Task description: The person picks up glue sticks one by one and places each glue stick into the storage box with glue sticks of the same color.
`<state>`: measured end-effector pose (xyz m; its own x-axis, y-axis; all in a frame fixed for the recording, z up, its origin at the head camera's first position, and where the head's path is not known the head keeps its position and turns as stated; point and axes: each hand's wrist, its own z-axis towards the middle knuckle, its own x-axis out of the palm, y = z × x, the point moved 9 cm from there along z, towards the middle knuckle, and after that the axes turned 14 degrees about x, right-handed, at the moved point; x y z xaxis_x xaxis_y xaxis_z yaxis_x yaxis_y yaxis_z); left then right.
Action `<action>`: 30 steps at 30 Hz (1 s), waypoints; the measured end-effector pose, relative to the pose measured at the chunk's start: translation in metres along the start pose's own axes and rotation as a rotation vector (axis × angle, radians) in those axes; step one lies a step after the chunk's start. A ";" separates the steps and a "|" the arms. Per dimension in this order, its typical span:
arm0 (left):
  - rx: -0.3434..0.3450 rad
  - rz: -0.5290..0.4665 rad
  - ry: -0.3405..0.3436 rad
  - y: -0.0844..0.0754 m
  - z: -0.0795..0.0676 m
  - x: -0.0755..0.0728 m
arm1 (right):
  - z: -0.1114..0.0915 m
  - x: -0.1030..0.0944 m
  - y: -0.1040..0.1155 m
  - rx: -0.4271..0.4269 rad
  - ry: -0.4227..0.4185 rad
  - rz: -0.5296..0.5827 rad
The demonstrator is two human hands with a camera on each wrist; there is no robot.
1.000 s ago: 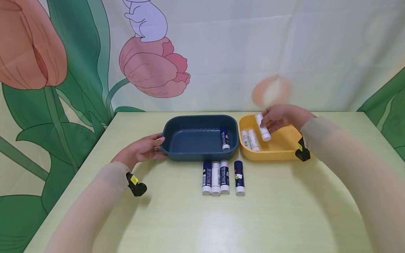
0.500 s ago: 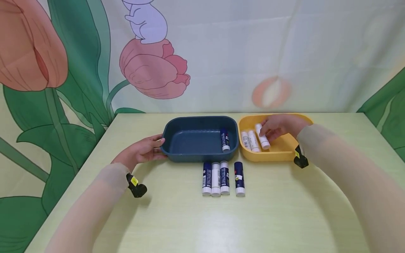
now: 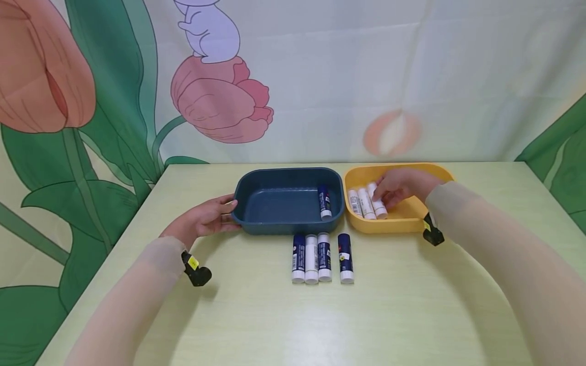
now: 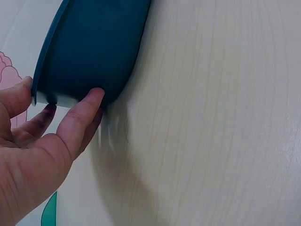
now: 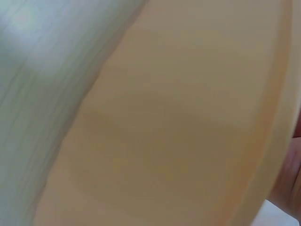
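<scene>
In the head view, my left hand [image 3: 210, 216] holds the left end of a dark blue plastic bin [image 3: 288, 227]. In the left wrist view its thumb is at the rim and its fingers [image 4: 82, 113] lie against the outer wall. Inside the yellow bin [image 3: 393, 226], my right hand [image 3: 400, 185] grips a white glue stick [image 3: 379, 209]. That stick lies low, beside two other white glue sticks [image 3: 366, 203]. The right wrist view mostly shows the yellow bin's outer wall [image 5: 164, 117], which hides most of the hand.
A navy glue stick [image 3: 325, 202] lies in the blue bin's right side. In front, on the table [image 3: 256, 315], are two navy sticks and one white stick [image 3: 311, 259] side by side, and another navy stick [image 3: 345, 258] slightly apart. A printed curtain [image 3: 320, 76] hangs behind.
My right hand has lowered the white glue stick into the yellow bin and brought it left, close beside the two white sticks there. The left hand stays at the blue bin.
</scene>
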<state>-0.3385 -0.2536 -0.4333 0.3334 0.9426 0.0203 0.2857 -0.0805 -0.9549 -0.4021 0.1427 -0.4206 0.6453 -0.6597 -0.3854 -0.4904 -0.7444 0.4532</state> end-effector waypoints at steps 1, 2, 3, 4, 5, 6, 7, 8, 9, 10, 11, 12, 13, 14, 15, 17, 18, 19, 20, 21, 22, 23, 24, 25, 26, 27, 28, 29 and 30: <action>0.000 0.001 0.000 0.000 0.000 0.000 | -0.001 0.000 0.000 0.000 -0.010 -0.001; 0.000 0.001 0.000 0.000 0.000 0.000 | -0.001 0.000 -0.001 0.002 -0.020 0.001; 0.003 0.000 0.003 0.000 0.000 0.000 | -0.001 0.000 -0.001 0.007 -0.032 0.001; 0.004 -0.001 0.003 0.000 0.000 0.000 | -0.002 0.000 -0.002 0.007 -0.039 0.002; 0.005 -0.004 0.005 0.000 0.000 0.000 | -0.002 0.000 -0.002 0.006 -0.042 0.002; 0.006 -0.005 0.006 0.000 0.001 0.000 | -0.003 0.001 -0.002 0.004 -0.044 0.004; 0.006 -0.007 0.005 0.000 0.001 0.000 | -0.003 0.002 -0.002 0.003 -0.045 0.004; 0.004 -0.009 0.002 0.000 0.001 0.000 | -0.003 0.002 -0.002 0.005 -0.049 0.006; 0.003 -0.012 0.000 0.000 0.001 0.000 | -0.002 0.003 -0.002 0.004 -0.050 0.006; 0.003 -0.013 0.001 0.000 0.002 0.000 | -0.003 0.003 -0.002 0.004 -0.051 0.008; 0.004 -0.013 0.004 0.001 0.002 0.001 | -0.003 0.003 -0.002 0.003 -0.052 0.009; 0.002 -0.013 0.002 0.001 0.002 0.001 | -0.003 0.003 -0.002 0.005 -0.056 0.009; 0.001 -0.014 0.000 0.001 0.002 0.001 | -0.003 0.003 -0.002 0.007 -0.061 0.005; 0.002 -0.014 0.002 0.001 0.003 0.001 | -0.003 0.003 -0.002 0.009 -0.068 0.003; 0.004 -0.012 0.006 0.001 0.002 0.001 | -0.004 0.003 -0.002 0.009 -0.072 -0.003; 0.007 -0.011 0.008 0.001 0.001 0.001 | -0.005 0.004 -0.001 0.002 -0.080 -0.028; 0.006 -0.010 0.004 0.001 0.001 0.001 | -0.005 0.004 -0.001 0.003 -0.087 -0.041; 0.005 -0.011 0.002 0.001 0.001 0.001 | -0.005 0.004 0.000 0.001 -0.090 -0.054; 0.002 -0.011 -0.003 0.001 0.000 0.001 | -0.006 0.004 0.001 -0.002 -0.093 -0.065; 0.001 -0.011 -0.007 0.001 0.000 0.001 | -0.006 0.005 0.001 -0.005 -0.097 -0.073; -0.003 -0.013 -0.013 0.001 -0.001 0.001 | -0.006 0.005 0.001 -0.007 -0.100 -0.077; -0.008 -0.013 -0.020 0.000 -0.001 0.001 | -0.006 0.005 0.001 -0.006 -0.103 -0.078; -0.011 -0.015 -0.024 0.000 -0.001 0.001 | -0.006 0.004 0.001 -0.004 -0.108 -0.076; -0.014 -0.016 -0.027 0.000 -0.001 0.001 | -0.006 0.004 0.001 -0.003 -0.112 -0.076; -0.016 -0.018 -0.029 0.000 -0.002 0.001 | -0.006 0.004 0.000 -0.001 -0.117 -0.073; -0.017 -0.019 -0.029 0.000 -0.001 0.001 | -0.006 0.004 0.000 0.003 -0.123 -0.072; -0.019 -0.021 -0.030 0.000 -0.001 0.002 | -0.006 0.003 -0.001 0.004 -0.127 -0.074; -0.020 -0.021 -0.029 0.000 -0.001 0.002 | -0.006 0.003 -0.001 0.007 -0.132 -0.074; -0.021 -0.022 -0.029 0.000 -0.001 0.002 | -0.006 0.003 -0.002 0.010 -0.136 -0.075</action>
<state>-0.3371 -0.2521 -0.4326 0.3009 0.9531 0.0323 0.3115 -0.0662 -0.9480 -0.3954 0.1426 -0.4176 0.5953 -0.6094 -0.5237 -0.4502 -0.7928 0.4109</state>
